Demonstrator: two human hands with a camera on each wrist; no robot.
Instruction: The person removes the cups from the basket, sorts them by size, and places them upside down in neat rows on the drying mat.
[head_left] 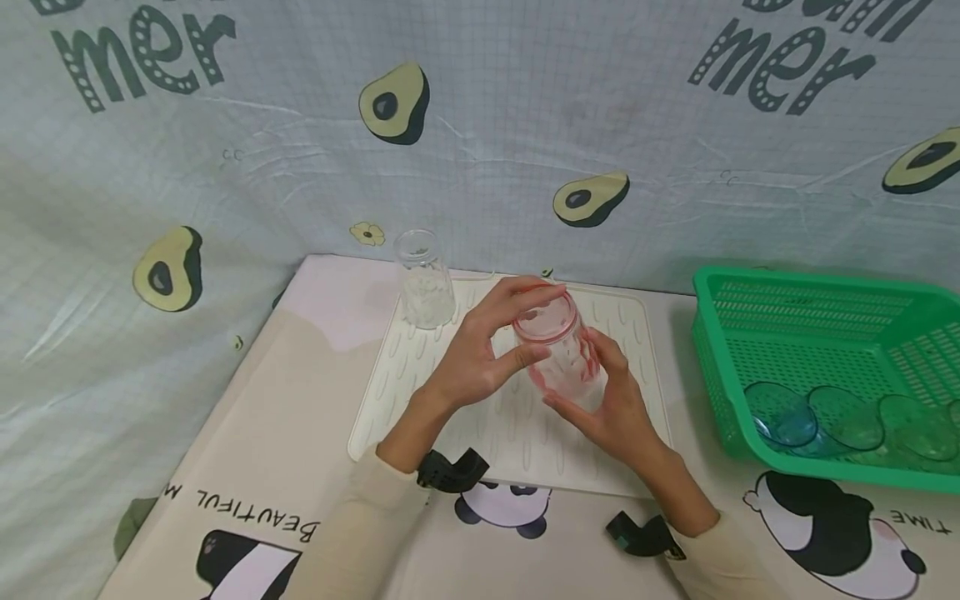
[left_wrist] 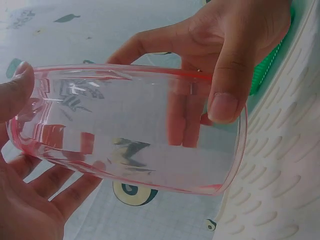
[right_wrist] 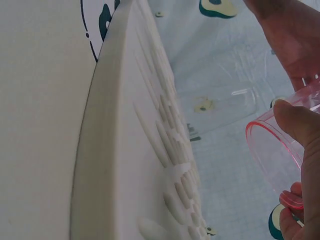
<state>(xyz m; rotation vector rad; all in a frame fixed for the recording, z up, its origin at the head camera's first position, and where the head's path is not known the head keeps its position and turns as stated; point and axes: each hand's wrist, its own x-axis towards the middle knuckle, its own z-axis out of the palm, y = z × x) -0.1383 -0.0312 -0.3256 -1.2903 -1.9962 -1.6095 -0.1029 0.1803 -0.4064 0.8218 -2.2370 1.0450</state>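
A clear, pink-tinted drinking glass (head_left: 566,360) is held tilted above a white ridged mat (head_left: 495,446). My left hand (head_left: 483,342) grips its upper end, thumb on the near side and fingers over the far side. Lower down, the right hand (head_left: 618,408) holds the glass between thumb and fingers. In the left wrist view, the glass (left_wrist: 135,115) spans both hands, and the right thumb presses its wall near the right end. One round pink rim (right_wrist: 272,145) shows beside the right thumb in the right wrist view.
A clear glass (head_left: 427,287) stands at the mat's far left corner. To the right is a green plastic basket (head_left: 720,400) with several tinted glasses, one of them a blue glass (head_left: 780,417), along its near side. A printed cloth (head_left: 487,125) hangs behind the table.
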